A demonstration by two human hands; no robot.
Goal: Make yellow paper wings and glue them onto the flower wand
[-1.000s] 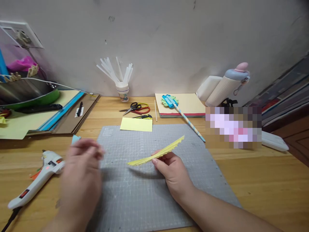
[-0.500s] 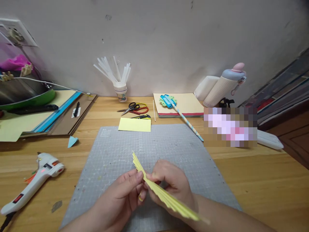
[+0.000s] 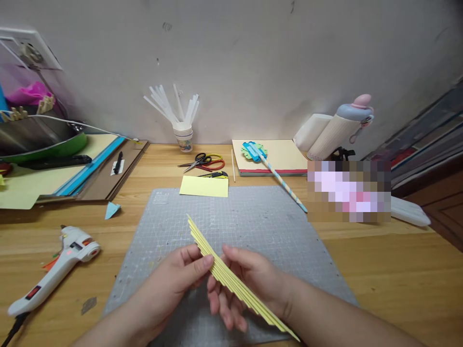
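A long strip of pleated yellow paper (image 3: 202, 241), folded tight like a shut fan, runs from upper left to lower right above the grey cutting mat (image 3: 253, 217). My left hand (image 3: 173, 284) pinches its middle with thumb and fingers. My right hand (image 3: 249, 284) lies under the strip, palm up with the fingers spread, and supports it. Both hands hover over the near part of the mat.
A white glue gun (image 3: 54, 270) lies on the wooden table at the left. A yellow sheet (image 3: 204, 186), scissors (image 3: 202, 161), a cup of glue sticks (image 3: 183, 132), a paper stack (image 3: 282, 156) with a blue striped stick (image 3: 282, 182), and a bottle (image 3: 343, 125) stand at the back. Folders and a pan sit far left.
My left hand came from the glue gun side to the folded strip and took hold of it. The strip turned from pointing up-right to pointing up-left, and my right hand opened under it.
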